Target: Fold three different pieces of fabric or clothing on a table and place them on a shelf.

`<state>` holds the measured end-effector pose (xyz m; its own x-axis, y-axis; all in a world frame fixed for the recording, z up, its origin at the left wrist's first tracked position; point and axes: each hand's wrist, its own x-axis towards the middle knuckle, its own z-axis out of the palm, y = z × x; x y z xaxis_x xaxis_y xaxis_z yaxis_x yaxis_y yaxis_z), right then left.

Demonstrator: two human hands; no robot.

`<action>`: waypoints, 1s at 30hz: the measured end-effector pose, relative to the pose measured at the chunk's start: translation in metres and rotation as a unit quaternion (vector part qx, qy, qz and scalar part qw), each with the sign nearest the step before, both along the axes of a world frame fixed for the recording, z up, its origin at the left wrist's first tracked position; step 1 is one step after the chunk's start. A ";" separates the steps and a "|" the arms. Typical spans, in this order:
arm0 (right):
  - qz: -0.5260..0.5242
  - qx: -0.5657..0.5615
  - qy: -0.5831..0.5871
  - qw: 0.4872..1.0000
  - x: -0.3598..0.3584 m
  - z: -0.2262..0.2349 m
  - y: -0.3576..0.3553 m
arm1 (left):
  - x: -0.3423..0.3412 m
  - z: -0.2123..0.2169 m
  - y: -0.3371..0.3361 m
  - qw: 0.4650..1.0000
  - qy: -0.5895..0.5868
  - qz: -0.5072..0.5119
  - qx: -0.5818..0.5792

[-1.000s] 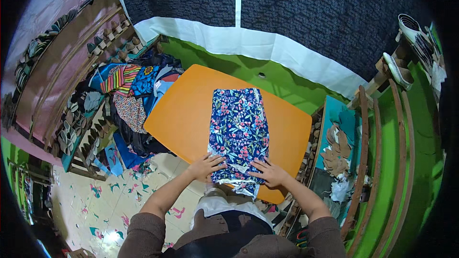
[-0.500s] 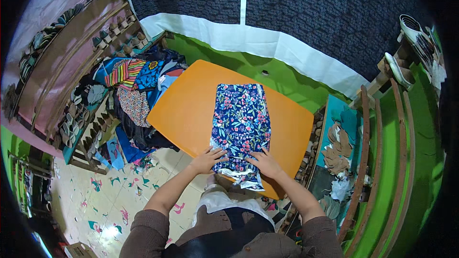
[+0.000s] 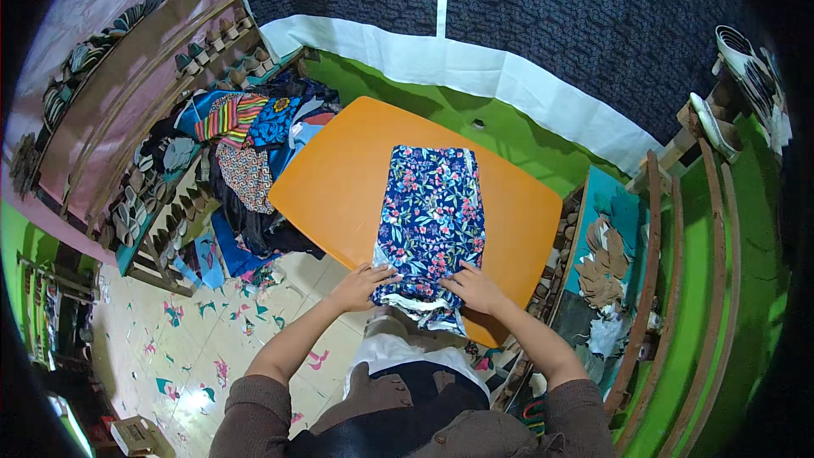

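A folded navy floral cloth (image 3: 431,212) lies lengthwise on the orange table (image 3: 326,178), its near end hanging a little over the front edge with white underside showing. My left hand (image 3: 360,287) grips its left side close to that near end, fingers on top and closed on the fabric. On the opposite side my right hand (image 3: 471,287) holds the cloth the same way, fingers bent over it. Between both hands the fabric is slightly ridged. The thumbs are partly hidden.
Piled colourful fabrics (image 3: 246,131) sit left of the table, by wooden racks of shoes (image 3: 182,203). Scraps litter the tiled floor (image 3: 246,356). At right stand a teal bench (image 3: 593,212) with brown cut pieces and curved wooden rails (image 3: 657,288). A dark curtain (image 3: 551,25) hangs behind.
My fingers have drawn in from a more spread pose and closed on the cloth's sides. Its near end has shifted slightly and bunched. The whole view has tilted a little.
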<state>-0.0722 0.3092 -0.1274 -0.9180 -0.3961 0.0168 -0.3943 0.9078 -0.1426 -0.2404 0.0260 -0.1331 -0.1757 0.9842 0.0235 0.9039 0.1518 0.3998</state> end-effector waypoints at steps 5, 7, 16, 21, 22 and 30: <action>0.008 0.012 -0.093 0.996 0.017 0.019 -0.004 | 0.003 0.001 -0.004 0.996 0.072 -0.013 -0.045; -0.001 0.005 -0.089 0.996 0.017 0.020 -0.007 | 0.004 0.000 -0.001 0.996 0.086 -0.017 -0.031; -0.074 -0.196 -0.060 0.976 -0.027 0.005 0.004 | -0.035 0.026 0.025 0.995 -0.069 0.030 0.058; -0.241 -0.378 -0.182 0.875 -0.077 0.062 0.038 | -0.080 0.044 0.058 0.956 -0.185 0.127 0.190; -0.273 -0.478 -0.222 0.805 -0.091 0.074 0.048 | -0.094 0.053 0.072 0.956 -0.186 0.124 0.189; -0.388 -0.672 -0.294 0.559 -0.208 0.060 0.130 | -0.203 0.042 0.188 0.753 -0.483 0.334 0.298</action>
